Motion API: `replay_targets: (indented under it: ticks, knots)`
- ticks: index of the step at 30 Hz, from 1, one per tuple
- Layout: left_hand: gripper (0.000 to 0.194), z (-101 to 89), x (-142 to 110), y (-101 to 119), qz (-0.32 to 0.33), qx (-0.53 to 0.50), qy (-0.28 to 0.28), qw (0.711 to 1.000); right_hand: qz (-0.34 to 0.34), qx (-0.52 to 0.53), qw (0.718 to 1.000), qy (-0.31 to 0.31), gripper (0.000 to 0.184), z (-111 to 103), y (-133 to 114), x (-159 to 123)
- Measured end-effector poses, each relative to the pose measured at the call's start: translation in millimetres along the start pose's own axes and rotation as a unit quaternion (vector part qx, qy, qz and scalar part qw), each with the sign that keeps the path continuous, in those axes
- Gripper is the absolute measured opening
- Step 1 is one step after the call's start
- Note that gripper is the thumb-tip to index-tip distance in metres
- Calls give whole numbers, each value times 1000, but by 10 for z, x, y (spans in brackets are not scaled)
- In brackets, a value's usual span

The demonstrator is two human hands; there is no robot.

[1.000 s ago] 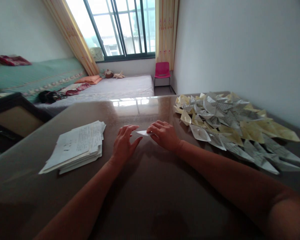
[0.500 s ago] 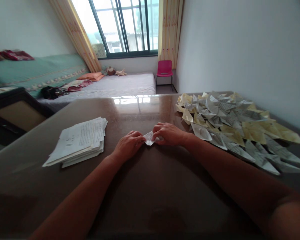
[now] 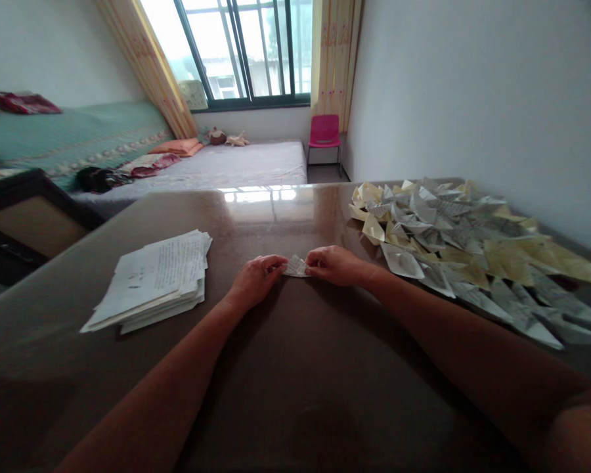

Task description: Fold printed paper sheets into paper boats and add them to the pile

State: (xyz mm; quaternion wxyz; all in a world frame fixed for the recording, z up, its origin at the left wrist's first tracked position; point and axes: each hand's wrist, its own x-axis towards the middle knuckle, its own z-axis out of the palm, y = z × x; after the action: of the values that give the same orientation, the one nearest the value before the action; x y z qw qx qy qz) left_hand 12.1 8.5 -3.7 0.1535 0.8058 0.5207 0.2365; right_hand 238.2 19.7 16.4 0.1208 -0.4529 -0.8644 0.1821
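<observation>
Between my hands, a small folded piece of printed paper (image 3: 296, 267) is held just above or on the brown table; I cannot tell if it touches the top. My left hand (image 3: 259, 278) pinches its left corner between thumb and fingers. At the opposite corner, my right hand (image 3: 335, 265) has its fingers closed on the paper. A pointed peak shows in the middle of the paper, over a fairly straight lower edge. To the left lies a stack of printed sheets (image 3: 152, 276). Many folded paper boats (image 3: 438, 230), white and yellowish, are heaped on the right.
The glossy brown table (image 3: 285, 381) reaches toward a bed (image 3: 256, 161) below the window. A pink chair (image 3: 324, 131) stands near the far right corner. Along the right side runs a white wall (image 3: 473, 92). A dark cabinet (image 3: 34, 223) is at the left.
My hands have moved slightly apart, drawing the paper's corners outward. Its lower edge, pointed before, now looks straight and wider. The right fingers have shifted from over the paper to its right corner.
</observation>
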Motion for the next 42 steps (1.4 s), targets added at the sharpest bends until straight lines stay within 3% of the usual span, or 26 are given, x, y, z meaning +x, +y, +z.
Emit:
replay_targets:
  ticks: [4,10,15,18,21,23,27,33,38,42]
  knots:
    - [26,-1,-4,-12,-2,2,-3,1000,8,34,999,11,18,-3,-42,-4]
    - [20,-68,-38,-78,58,-6,-64,996,-12,22,998,-57,12,-114,-44,-43]
    - [22,-62,-94,12,103,46,-51,992,-11,-108,994,0,12,-171,-65,-88]
    - [24,-34,-131,83,107,78,-35,991,-32,-125,992,3,17,-178,-55,-105]
    - [25,-13,-147,95,100,86,-32,991,-71,-65,995,-26,27,-159,12,-93]
    - [25,-8,-147,87,90,81,-32,992,-80,-6,996,-38,25,-128,82,-67]
    - [27,5,-135,99,49,68,-21,996,-49,78,996,-4,21,-18,185,-1]
    - [30,40,-110,155,-38,50,0,998,39,40,996,65,20,135,113,21]
    - [33,35,-95,184,-58,65,-9,996,84,29,994,67,17,116,42,9]
    - [30,31,-85,220,-49,93,-10,994,79,14,996,49,13,80,13,15]
